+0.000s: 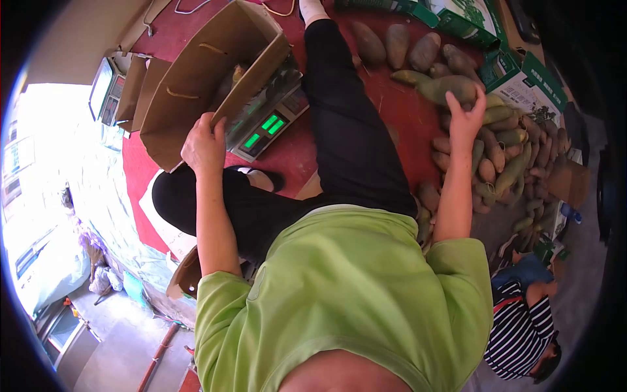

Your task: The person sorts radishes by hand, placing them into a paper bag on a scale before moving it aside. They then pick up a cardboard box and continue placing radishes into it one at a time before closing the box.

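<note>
My left hand (204,145) is closed on the upper edge of an open cardboard box (176,114). The box stands tilted against or on a digital scale (271,124) with green lit numbers; something pale lies inside it, mostly hidden. My right hand (466,116) has its thumb and fingers around the thick end of a large radish (434,88), which has a narrow green neck pointing left. Close to that hand lies a heap of green and brownish radishes (506,147). Several bigger brown ones (397,46) lie in a row beyond it.
Red sheeting (408,130) covers the floor under my outstretched leg (346,111). Green printed cartons (526,81) stand at the upper right. A person in a striped shirt (519,333) is at the lower right. Clear plastic sheeting (98,176) hangs on the left.
</note>
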Motion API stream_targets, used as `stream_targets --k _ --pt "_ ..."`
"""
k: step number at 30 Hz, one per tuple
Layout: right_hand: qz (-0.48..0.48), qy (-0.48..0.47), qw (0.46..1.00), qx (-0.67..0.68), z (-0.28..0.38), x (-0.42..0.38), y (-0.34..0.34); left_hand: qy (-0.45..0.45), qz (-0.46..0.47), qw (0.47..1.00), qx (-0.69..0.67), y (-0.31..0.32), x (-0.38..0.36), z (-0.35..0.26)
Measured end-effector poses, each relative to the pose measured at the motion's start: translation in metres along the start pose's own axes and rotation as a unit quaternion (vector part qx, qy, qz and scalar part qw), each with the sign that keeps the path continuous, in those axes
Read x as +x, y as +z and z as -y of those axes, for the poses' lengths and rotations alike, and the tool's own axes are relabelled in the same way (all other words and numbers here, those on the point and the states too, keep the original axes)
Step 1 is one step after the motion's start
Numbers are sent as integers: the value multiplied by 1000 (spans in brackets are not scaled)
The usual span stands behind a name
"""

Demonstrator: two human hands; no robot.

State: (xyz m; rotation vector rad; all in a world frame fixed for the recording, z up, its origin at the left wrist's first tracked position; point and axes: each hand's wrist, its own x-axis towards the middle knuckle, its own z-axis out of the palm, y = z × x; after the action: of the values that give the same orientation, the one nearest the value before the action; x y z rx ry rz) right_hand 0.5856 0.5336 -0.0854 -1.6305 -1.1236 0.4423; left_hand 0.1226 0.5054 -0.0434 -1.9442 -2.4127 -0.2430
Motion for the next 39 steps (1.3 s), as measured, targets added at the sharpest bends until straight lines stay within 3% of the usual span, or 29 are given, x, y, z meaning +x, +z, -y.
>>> stream_targets --k 5,9,13,14,15,16,17,19,21,22,25,28,31,33,35,38,39 --pt "14 -72 961 267 95 29 56 -6 -3 1000 -2 -3 0 -2" --pt "72 -132 913 379 160 27 107 -5 1 1000 -9 -5 0 -2" --pt "189 -66 851 485 211 2 164 -6 -1 1000 -4 -6 1 -3" --pt "204 -61 888 409 223 -9 171 -5 -1 1000 -2 -6 0 -3" --pt "206 -124 893 379 222 -13 189 -3 -1 1000 -4 -6 0 -3" --pt "279 -39 823 494 218 -24 208 -5 1 1000 -4 -6 0 -2" --pt "243 -95 909 324 213 -31 215 -5 3 1000 -5 -6 0 -2" --pt "237 -153 917 281 199 -28 223 0 1 1000 2 -5 -1 0" --pt "263 -74 903 331 181 -24 197 7 1 1000 -6 -1 0 4" --pt "218 -94 922 305 153 -17 195 9 3 1000 -6 1 1 5" --pt "191 -55 956 217 85 1 139 -19 24 999 20 1 3 5" --pt "213 37 976 42 -13 -5 78 -22 39 999 29 2 6 5" --pt "265 106 931 -226 -108 -49 19 -18 32 999 39 0 3 0" --pt "349 226 876 -245 -155 -93 -15 -10 25 998 51 5 3 5" --pt "418 201 827 -319 -159 -135 -43 0 14 998 55 7 3 7" --pt "420 274 794 -345 -166 -187 -70 16 4 998 53 10 3 9" --pt "460 309 757 -345 -174 -200 -76 11 12 999 44 10 2 8"
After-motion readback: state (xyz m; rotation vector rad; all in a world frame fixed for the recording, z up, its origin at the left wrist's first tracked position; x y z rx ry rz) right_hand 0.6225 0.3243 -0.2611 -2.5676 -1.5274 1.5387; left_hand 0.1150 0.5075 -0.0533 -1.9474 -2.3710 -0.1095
